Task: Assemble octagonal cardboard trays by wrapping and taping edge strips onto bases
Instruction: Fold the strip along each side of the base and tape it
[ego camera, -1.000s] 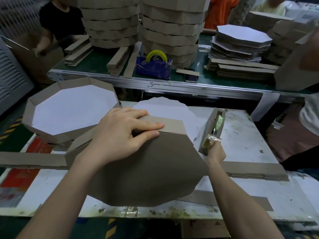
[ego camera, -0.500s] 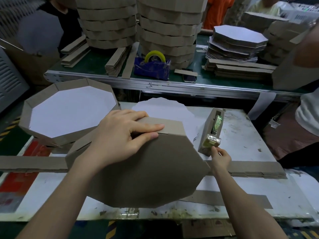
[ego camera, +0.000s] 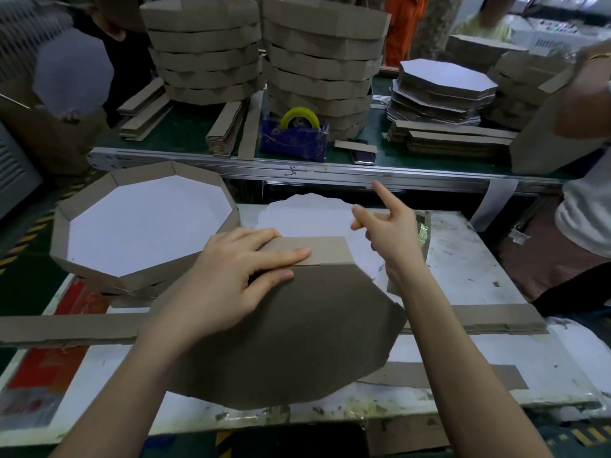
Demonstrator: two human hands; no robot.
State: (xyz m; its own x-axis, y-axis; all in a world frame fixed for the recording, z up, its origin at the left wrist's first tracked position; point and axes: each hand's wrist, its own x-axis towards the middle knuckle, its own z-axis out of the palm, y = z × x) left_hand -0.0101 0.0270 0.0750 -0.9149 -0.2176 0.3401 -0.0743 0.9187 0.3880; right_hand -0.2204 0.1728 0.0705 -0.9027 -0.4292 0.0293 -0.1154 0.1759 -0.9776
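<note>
A brown octagonal base (ego camera: 297, 342) lies underside up on the white worktable (ego camera: 496, 269). An edge strip (ego camera: 327, 251) stands folded along its far side. My left hand (ego camera: 238, 276) presses flat on the strip and base, fingers over the seam. My right hand (ego camera: 390, 233) hovers above the far right corner, index finger pointing up, thumb and another finger close together. No tape shows between them. A cardboard-cased tape dispenser (ego camera: 424, 233) stands just behind that hand, mostly hidden.
A finished tray (ego camera: 62, 239) sits at left on another. White octagonal sheets (ego camera: 307, 213) lie behind the base. Long strips (ego camera: 66, 328) (ego camera: 479, 320) cross the table. On the far green bench stand tray stacks (ego camera: 205, 51), a blue dispenser (ego camera: 294, 140) and people.
My right hand left the tape dispenser's cutter and rose up and left over the base's far corner. My left hand stayed pressed on the strip.
</note>
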